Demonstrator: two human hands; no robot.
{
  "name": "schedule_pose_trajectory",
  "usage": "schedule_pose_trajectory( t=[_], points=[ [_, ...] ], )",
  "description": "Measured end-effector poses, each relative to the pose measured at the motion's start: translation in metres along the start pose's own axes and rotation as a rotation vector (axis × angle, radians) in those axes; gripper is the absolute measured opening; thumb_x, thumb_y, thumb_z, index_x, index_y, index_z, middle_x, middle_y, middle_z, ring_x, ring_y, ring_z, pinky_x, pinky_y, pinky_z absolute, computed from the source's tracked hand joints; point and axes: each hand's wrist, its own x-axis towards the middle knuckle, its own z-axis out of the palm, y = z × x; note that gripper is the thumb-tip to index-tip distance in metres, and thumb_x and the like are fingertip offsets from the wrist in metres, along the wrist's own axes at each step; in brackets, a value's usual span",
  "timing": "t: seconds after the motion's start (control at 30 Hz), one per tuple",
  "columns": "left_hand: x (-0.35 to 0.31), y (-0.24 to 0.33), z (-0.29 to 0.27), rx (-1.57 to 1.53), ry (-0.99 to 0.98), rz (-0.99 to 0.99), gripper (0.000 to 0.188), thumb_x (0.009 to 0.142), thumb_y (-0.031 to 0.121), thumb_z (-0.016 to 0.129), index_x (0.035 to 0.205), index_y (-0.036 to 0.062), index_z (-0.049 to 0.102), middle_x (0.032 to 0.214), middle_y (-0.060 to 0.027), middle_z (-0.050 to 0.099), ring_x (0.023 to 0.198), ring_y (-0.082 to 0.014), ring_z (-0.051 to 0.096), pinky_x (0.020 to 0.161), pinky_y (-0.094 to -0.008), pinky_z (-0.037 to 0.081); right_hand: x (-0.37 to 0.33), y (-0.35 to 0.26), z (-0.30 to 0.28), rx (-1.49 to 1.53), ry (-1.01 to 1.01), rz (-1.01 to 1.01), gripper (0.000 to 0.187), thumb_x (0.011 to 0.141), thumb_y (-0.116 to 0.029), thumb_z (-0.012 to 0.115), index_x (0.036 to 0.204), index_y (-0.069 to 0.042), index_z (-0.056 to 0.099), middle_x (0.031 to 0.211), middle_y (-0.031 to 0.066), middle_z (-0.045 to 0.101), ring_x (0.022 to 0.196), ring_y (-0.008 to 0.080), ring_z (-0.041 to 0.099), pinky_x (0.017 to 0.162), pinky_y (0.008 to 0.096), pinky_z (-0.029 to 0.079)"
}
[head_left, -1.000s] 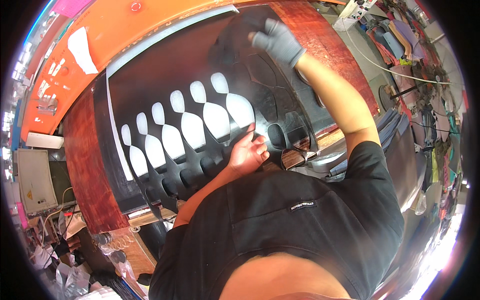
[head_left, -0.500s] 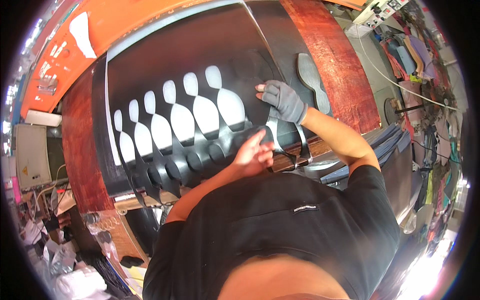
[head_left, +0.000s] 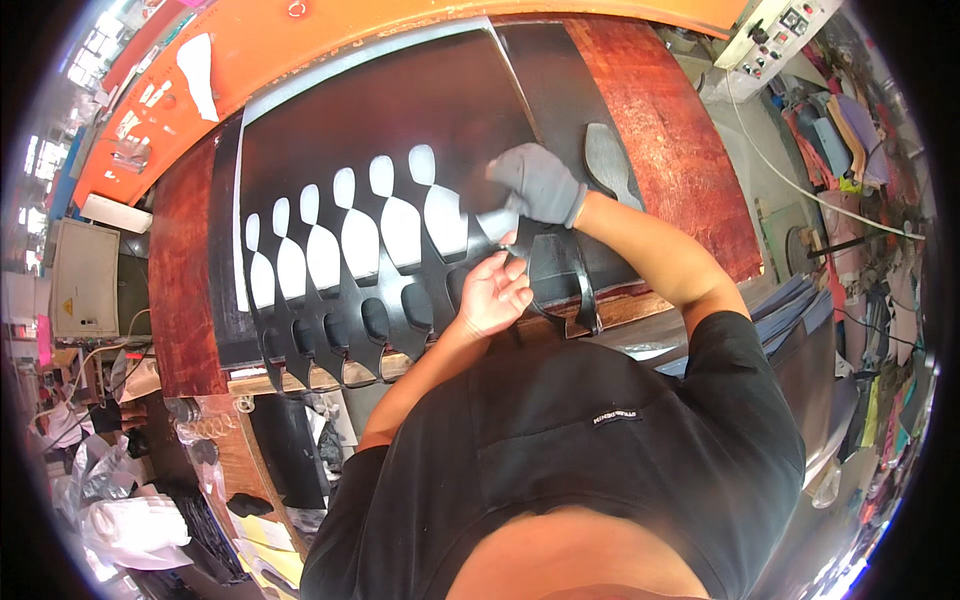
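Observation:
A black sheet (head_left: pixel 380 90) lies on the board, with a row of sole-shaped openings where a white surface (head_left: pixel 360 240) shows through. My right hand (head_left: pixel 545 185), in a grey glove, is closed on a black sole-shaped piece (head_left: pixel 482 192), blurred and partly raised from the sheet. White shows just below it. My bare left hand (head_left: pixel 495 297) is palm up near the sheet's front edge, fingers apart and half curled. Its fingertip is close to the piece's lower end; contact is hard to tell. Thin black offcut strips (head_left: pixel 345 345) hang over the front edge.
A dark grey sole-shaped object (head_left: pixel 608 160) lies right of my gloved hand. Red-brown worn boards (head_left: pixel 690 150) flank the work surface. An orange machine beam (head_left: pixel 400 32) spans the far side, with a control box (head_left: pixel 785 40) at far right. Stacked sheets (head_left: pixel 790 310) stand at the right.
My right hand has moved left and slightly down with the sole-shaped piece, baring white beneath. My left hand has turned palm up below it. The whole view has shifted a little.

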Motion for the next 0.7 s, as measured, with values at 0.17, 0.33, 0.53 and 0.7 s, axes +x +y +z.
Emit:
schedule_pose_trajectory(
  t=[0.17, 0.33, 0.53, 0.7],
  points=[
    [-0.010, -0.001, 0.009, 0.225, 0.215, -0.034, 0.026, 0.093, 0.024, 0.046, 0.116, 0.0146, 0.052, 0.091, -0.0063, 0.059, 0.060, -0.0142, 0.047, 0.070, -0.0334, 0.043, 0.070, 0.036, -0.092, 0.177, 0.455, 0.603, 0.034, 0.083, -0.033, 0.062, 0.094, -0.001, 0.058, 0.080, 0.0088, 0.060, 0.074, 0.0199, 0.060, 0.067, 0.0316, 0.048],
    [-0.028, 0.028, 0.034, 0.590, 0.404, 0.016, 0.030, 0.090, 0.026, 0.053, 0.115, 0.0097, 0.049, 0.104, -0.0108, 0.062, 0.081, -0.0208, 0.060, 0.076, -0.0397, 0.049, 0.075, 0.021, -0.210, 0.689, 0.733, 0.351, 0.032, 0.088, -0.009, 0.056, 0.119, -0.002, 0.053, 0.100, -0.0005, 0.059, 0.086, 0.0070, 0.054, 0.076, 0.0225, 0.047],
    [0.065, 0.107, 0.061, 0.935, 0.572, 0.356, 0.031, 0.086, 0.016, 0.055, 0.114, 0.0050, 0.048, 0.104, -0.0055, 0.052, 0.094, -0.0197, 0.052, 0.081, -0.0345, 0.043, 0.036, -0.015, -0.204, 0.165, 0.273, 0.771, 0.035, 0.077, -0.024, 0.062, 0.105, -0.002, 0.060, 0.081, 0.0073, 0.065, 0.077, 0.0147, 0.062, 0.070, 0.0295, 0.049],
    [0.133, 0.148, 0.071, 1.007, 0.768, 0.061, 0.058, 0.083, 0.028, 0.059, 0.130, 0.0007, 0.039, 0.126, -0.0137, 0.042, 0.118, -0.0280, 0.040, 0.102, -0.0425, 0.030, 0.032, -0.001, -0.077, -0.169, -0.117, 1.062, 0.038, 0.074, -0.035, 0.056, 0.097, -0.004, 0.061, 0.096, 0.0183, 0.064, 0.092, 0.0343, 0.061, 0.079, 0.0430, 0.049]
  ],
)
